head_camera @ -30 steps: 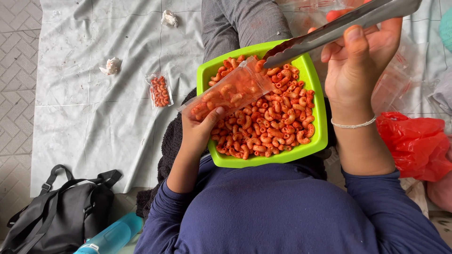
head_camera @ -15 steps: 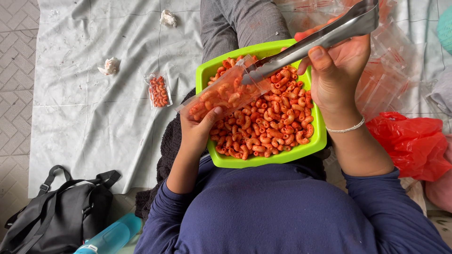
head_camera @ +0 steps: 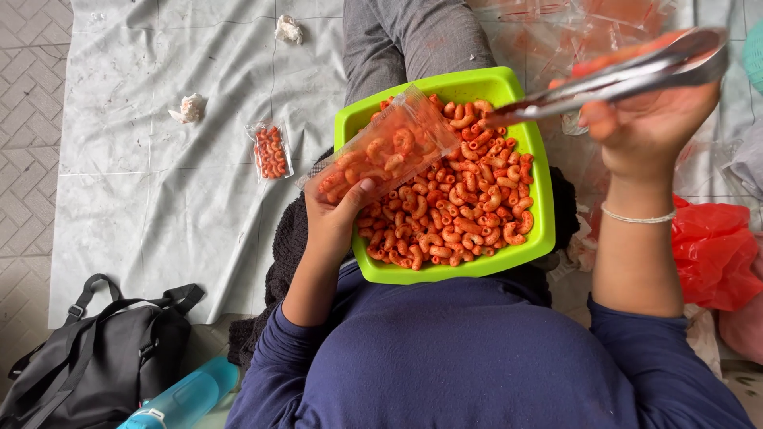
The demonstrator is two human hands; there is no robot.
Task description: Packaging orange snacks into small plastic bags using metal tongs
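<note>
A bright green tray (head_camera: 539, 238) rests on my lap, heaped with orange-red curled snack pieces (head_camera: 461, 206). My left hand (head_camera: 338, 218) grips a small clear plastic bag (head_camera: 385, 151) partly filled with the same snacks, held tilted over the tray's left side. My right hand (head_camera: 648, 127) is raised at the upper right, closed around metal tongs (head_camera: 612, 75). The tongs' tips reach left to the snacks near the bag's mouth.
A grey sheet (head_camera: 159, 159) covers the floor, with a filled, sealed snack packet (head_camera: 272, 149) and two crumpled paper scraps (head_camera: 189, 107) on it. A black bag (head_camera: 87, 365) and blue bottle (head_camera: 187, 397) lie lower left. A red plastic bag (head_camera: 711, 250) and clear packets (head_camera: 588, 32) are on the right.
The tongs dipped down toward the tray and their tips now sit at the snacks beside the bag's mouth. My left hand keeps holding the bag in about the same place.
</note>
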